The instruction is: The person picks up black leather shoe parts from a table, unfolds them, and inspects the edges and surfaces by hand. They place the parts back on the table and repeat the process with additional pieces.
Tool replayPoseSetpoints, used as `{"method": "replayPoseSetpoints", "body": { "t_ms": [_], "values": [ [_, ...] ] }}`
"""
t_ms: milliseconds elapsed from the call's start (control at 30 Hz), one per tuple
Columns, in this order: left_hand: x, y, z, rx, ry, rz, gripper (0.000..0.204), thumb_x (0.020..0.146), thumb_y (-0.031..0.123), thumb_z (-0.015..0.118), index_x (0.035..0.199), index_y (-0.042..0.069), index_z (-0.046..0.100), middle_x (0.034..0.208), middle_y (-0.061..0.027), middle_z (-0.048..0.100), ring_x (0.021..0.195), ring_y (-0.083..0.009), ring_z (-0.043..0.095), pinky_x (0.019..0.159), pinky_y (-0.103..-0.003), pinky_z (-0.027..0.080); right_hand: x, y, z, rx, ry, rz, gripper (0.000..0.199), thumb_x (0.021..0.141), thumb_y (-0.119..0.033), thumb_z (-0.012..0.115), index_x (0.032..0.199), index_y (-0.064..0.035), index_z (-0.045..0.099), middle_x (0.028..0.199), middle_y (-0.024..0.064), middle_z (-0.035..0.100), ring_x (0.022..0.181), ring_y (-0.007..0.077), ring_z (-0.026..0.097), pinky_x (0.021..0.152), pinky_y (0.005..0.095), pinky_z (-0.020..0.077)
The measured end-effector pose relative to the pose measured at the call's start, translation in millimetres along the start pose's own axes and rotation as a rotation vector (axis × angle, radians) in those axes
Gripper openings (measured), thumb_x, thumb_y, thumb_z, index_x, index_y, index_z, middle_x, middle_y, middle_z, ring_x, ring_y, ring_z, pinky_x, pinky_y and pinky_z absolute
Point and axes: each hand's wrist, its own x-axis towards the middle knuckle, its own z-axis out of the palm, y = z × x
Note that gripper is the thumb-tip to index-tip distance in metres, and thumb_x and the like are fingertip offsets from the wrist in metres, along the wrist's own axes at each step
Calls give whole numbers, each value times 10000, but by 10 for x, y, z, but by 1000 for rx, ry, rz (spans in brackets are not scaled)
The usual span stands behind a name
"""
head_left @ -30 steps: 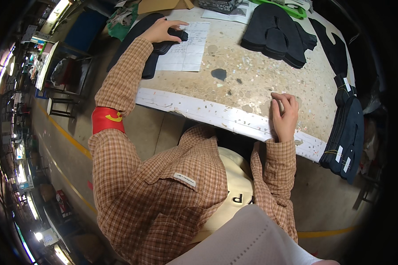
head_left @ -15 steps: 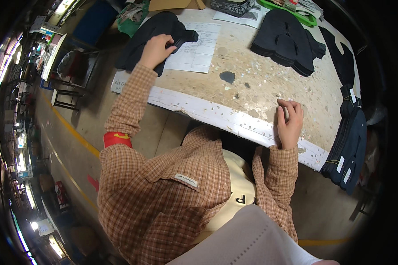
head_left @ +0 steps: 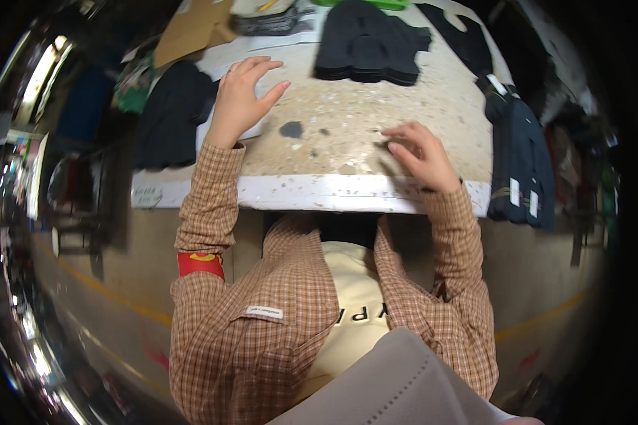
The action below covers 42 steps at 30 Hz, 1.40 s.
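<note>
My left hand (head_left: 244, 99) is raised over the table just right of a stack of black cut-out pieces (head_left: 171, 117); its fingers are spread, with nothing in them. At the front right, my right hand (head_left: 424, 154) hovers over the table with its fingers loosely bent and thumb apart, holding nothing. Beyond the hands, near the middle, lies another thick stack of black cut-out pieces (head_left: 365, 46) with rounded lobes. The left wrist partly covers a white paper sheet (head_left: 259, 129) next to the left stack.
The worktable (head_left: 319, 152) is speckled with scraps. Along its right edge lies a tied black bundle with white tags (head_left: 521, 159), with a black cut piece (head_left: 464, 39) behind it. At the back are a cardboard box (head_left: 191, 32), a dark box (head_left: 269, 21) and a green tray (head_left: 376, 3).
My left hand has come off the left stack and moved right, fingers spreading. The right hand has lifted off the table's front edge and reached farther inward. The view has turned.
</note>
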Motion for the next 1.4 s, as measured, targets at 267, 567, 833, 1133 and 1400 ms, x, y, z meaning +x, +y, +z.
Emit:
{"method": "replayPoseSetpoints", "body": {
  "t_ms": [267, 567, 833, 1133, 1400],
  "values": [
    [263, 582, 507, -163, -167, 147, 296, 773, 253, 704, 1018, 91, 665, 1116, -107, 612, 1033, -282, 564, 887, -388, 449, 732, 399, -1674, -89, 221, -22, 248, 872, -246, 629, 1094, -144, 671, 989, -16, 657, 910, 99, 577, 742, 241, 440],
    [-17, 499, 775, -326, -190, 90, 253, 755, 228, 701, 918, 36, 677, 984, -118, 634, 965, -289, 581, 838, -393, 467, 1919, 1502, -2232, -685, 439, 769, 460, 762, -290, 695, 1164, -81, 618, 1058, 140, 650, 947, 209, 638, 808, 311, 511],
    [-18, 474, 771, -361, -226, 54, 229, 758, 207, 699, 910, 39, 676, 940, -99, 639, 921, -282, 582, 822, -391, 467, 2236, 1572, -1781, -674, 447, 972, 692, 701, -354, 793, 1261, -37, 538, 1314, 173, 508, 1176, 272, 536, 974, 411, 437],
    [-23, 463, 786, -358, -216, 61, 224, 758, 202, 699, 900, 32, 671, 922, -99, 640, 886, -276, 589, 774, -375, 490, 2183, 1838, -2132, -424, 426, 906, 753, 641, -359, 827, 1236, 4, 541, 1287, 192, 523, 1167, 292, 538, 973, 386, 430],
    [-18, 488, 770, -341, -227, 46, 224, 762, 201, 698, 904, 30, 670, 919, -98, 642, 897, -272, 591, 783, -370, 491, 2139, 1958, -2237, -576, 374, 821, 780, 603, -373, 838, 1202, 38, 554, 1253, 213, 545, 1151, 310, 546, 958, 367, 435]
  ]
}}
